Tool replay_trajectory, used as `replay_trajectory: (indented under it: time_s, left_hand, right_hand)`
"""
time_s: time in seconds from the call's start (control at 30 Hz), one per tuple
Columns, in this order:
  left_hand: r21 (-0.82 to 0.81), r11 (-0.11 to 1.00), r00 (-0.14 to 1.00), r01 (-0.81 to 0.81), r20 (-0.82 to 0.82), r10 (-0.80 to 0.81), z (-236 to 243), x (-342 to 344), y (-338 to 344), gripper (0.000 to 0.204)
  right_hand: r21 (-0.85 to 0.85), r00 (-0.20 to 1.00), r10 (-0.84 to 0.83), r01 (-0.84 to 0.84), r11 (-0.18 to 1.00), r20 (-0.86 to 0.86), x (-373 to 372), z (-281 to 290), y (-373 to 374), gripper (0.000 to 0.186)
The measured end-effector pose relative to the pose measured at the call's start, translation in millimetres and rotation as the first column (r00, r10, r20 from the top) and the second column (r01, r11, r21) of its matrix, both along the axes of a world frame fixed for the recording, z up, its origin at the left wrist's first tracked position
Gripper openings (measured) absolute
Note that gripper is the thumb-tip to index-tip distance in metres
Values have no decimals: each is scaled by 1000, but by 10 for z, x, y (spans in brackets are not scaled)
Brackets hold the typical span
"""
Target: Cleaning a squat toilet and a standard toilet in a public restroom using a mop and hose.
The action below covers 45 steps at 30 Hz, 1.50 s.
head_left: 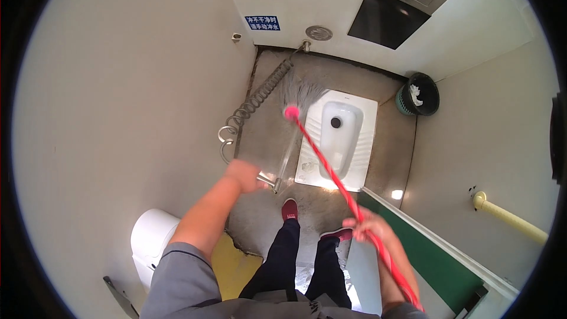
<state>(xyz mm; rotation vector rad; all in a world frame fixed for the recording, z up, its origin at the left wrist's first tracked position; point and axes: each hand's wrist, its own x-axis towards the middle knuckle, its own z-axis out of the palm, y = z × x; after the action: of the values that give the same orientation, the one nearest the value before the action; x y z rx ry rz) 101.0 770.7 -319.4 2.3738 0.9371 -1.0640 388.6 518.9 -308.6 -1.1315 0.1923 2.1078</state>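
Observation:
My left hand is closed around a metal spray nozzle, low over the grey floor. A coiled grey hose runs from near this hand to a fitting on the far wall. A pale streak of water stretches from the nozzle towards the mop. My right hand is wrapped round the red handle of a mop. Its pink hub and grey strands are at the far end, the strands spread on the floor and touching the white squat toilet's far left corner.
A dark bin with crumpled white paper stands in the far right corner. A green door panel is at my right, with a yellow grab bar on the wall beyond. A white rounded fixture sits at my left. The floor looks wet.

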Motion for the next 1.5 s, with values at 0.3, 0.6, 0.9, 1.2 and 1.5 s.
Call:
replay_trajectory:
  time_s: [0.3, 0.6, 0.9, 1.2, 1.5]
  left_hand:
    - [-13, 1000, 1000, 0, -19, -1, 5, -6, 34, 52]
    - [-23, 1000, 1000, 18, 1, -18, 33, 29, 159, 52]
    - [37, 999, 997, -10, 77, 7, 203, -154, 380, 51]
    - [85, 995, 984, -61, 175, 46, 236, -281, 468, 48]
    - [45, 993, 972, -111, 214, 99, 201, -353, 431, 49]
  right_hand:
    - [-300, 968, -157, 93, 949, -197, -472, 380, -1256, 53]
    - [-100, 986, -113, 102, 990, -119, -240, 82, -537, 47]
    - [187, 990, -127, 113, 976, 64, -61, -952, 1277, 46]
    - [139, 980, -176, 189, 972, -97, -127, -834, 2008, 37]
    - [-8, 992, 122, -122, 992, 7, -458, -344, 558, 55]
